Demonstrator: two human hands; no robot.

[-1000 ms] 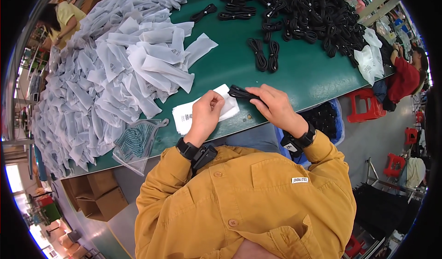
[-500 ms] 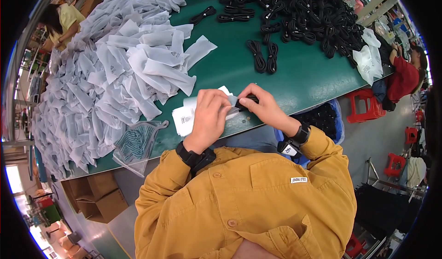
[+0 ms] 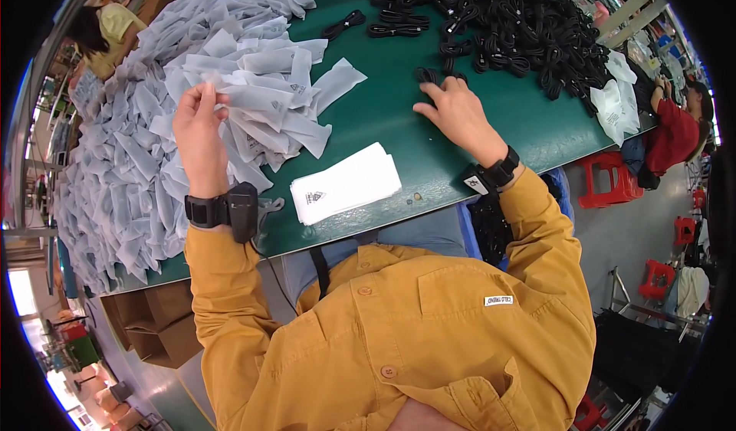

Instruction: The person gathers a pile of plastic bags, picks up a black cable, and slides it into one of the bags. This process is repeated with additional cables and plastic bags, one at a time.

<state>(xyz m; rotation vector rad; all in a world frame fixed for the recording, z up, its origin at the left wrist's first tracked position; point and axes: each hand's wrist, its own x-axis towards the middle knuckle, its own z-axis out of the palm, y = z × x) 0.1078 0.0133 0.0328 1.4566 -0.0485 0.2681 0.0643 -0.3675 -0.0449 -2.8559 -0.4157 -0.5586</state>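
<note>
My left hand [image 3: 201, 136] is over the large pile of translucent white bags [image 3: 130, 155] at the left. Its thumb and fingers pinch the end of a filled white plastic bag [image 3: 257, 98] that lies toward the pile's right side. My right hand [image 3: 462, 121] reaches forward over the green table, fingers bent and thumb apart. Its fingertips are at two coiled black cables [image 3: 428, 75], partly hidden by the hand; I see no cable gripped. Between my arms, near the table edge, lies a stack of flat white bags [image 3: 353, 184] with a small dark print.
A heap of coiled black cables [image 3: 506, 25] covers the far right of the green table [image 3: 368, 109]. Crumpled white plastic [image 3: 615, 101] hangs at the right edge. Below are a blue-lined bin [image 3: 491, 228], a red stool [image 3: 609, 180] and cardboard boxes [image 3: 157, 327]. Two people work nearby.
My hands have parted from above the bag stack. The left has gone left to the pile with a bag; the right has moved forward to the two cable coils, fingers spread.
</note>
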